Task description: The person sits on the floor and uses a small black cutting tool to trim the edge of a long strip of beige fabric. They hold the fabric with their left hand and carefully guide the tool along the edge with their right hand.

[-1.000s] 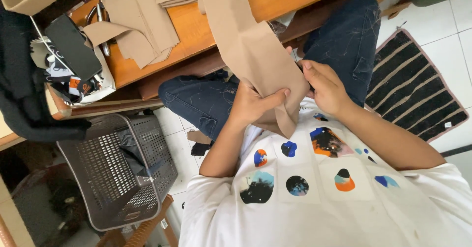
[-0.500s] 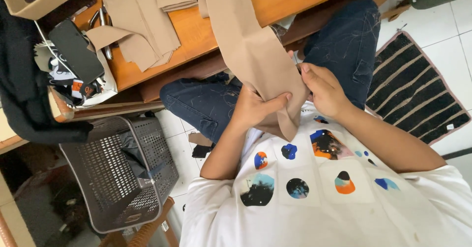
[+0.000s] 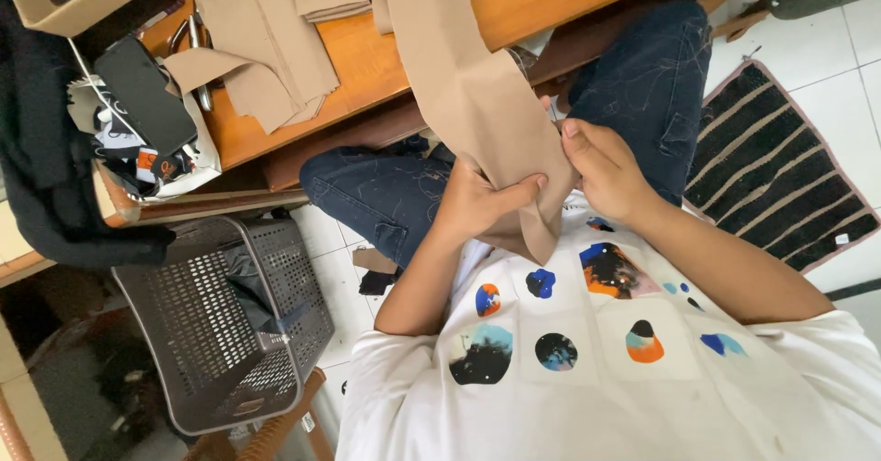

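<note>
Both hands pinch the tan cloth (image 3: 477,103) hanging off the surface's (image 3: 514,2) edge: left hand (image 3: 477,202), right hand (image 3: 601,169) beside it.

Cut tan cloth pieces (image 3: 266,48), metal scissors (image 3: 197,66) and a black phone (image 3: 142,94) lie on the orange wooden table (image 3: 514,2).

One head-worn camera looks steeply down, close over the lap.

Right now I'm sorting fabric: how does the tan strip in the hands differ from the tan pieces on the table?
The tan fabric strip is long, draped off the wooden table and pinched by both hands; the tan cut pieces are shorter, lying flat in an untouched pile. Both share the same tan colour.
</note>
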